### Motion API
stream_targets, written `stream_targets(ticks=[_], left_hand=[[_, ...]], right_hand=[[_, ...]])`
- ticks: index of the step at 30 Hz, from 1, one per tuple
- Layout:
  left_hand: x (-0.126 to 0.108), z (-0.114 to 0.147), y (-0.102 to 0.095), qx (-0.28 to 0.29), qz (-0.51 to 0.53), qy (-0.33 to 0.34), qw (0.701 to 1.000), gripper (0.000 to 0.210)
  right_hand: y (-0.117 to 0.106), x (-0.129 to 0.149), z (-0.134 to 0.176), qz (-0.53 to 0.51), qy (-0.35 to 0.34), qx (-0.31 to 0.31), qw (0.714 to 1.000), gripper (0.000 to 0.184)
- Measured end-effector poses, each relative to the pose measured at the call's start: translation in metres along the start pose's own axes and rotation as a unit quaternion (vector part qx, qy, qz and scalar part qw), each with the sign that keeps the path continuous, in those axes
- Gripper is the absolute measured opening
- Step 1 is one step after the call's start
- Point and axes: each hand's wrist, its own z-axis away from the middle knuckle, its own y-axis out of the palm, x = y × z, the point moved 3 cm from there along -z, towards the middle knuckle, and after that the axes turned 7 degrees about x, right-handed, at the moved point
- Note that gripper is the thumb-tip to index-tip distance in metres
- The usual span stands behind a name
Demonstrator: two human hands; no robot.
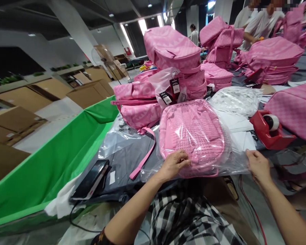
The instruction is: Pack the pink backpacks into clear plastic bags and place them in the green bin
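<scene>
Watching remotely, I see the right hand (258,166) pinching the clear bag (236,165); the left hand (174,164) curls on it, gripping or not I can't tell; the pink backpack (193,132) lies inside, on the dark table (127,153)

I get bright light strips (142,26) far beyond left hand (175,163) | dim ceiling (22,20) overhead | white glare on clear plastic (193,136) just past that hand | wide view tilts leftward pillar (71,30) | pixelated patch (272,4) far beyond right hand (258,166)
</scene>
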Motion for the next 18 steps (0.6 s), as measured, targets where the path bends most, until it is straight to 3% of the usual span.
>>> stream_targets(ticks=[3,7,9,13,15,18], left_hand=[[0.0,0.001,0.002,-0.008,-0.001,0.006,1.0,0.031],[-0.003,0.001,0.002,-0.01,0.001,0.007,1.0,0.032],[-0.004,0.0,0.002,-0.006,0.002,0.006,1.0,0.033],[-0.007,-0.001,0.001,0.003,-0.002,0.0,1.0,0.034],[-0.007,-0.001,0.001,0.005,-0.003,-0.004,1.0,0.035],[-0.006,-0.002,0.002,0.008,-0.002,-0.011,1.0,0.035]], right_hand=[[-0.002,-0.001,-0.005,-0.053,0.041,0.041,0.997,0.067],[-0.038,0.015,-0.013,0.03,-0.049,0.07,0.996,0.059],[-0.067,0.021,-0.023,0.1,-0.08,0.035,0.991,0.054],[-0.127,0.023,-0.062,0.213,-0.096,-0.117,0.965,0.039],[-0.145,0.021,-0.086,0.237,-0.07,-0.14,0.959,0.032],[-0.153,0.018,-0.117,0.222,-0.018,-0.123,0.967,0.027]])
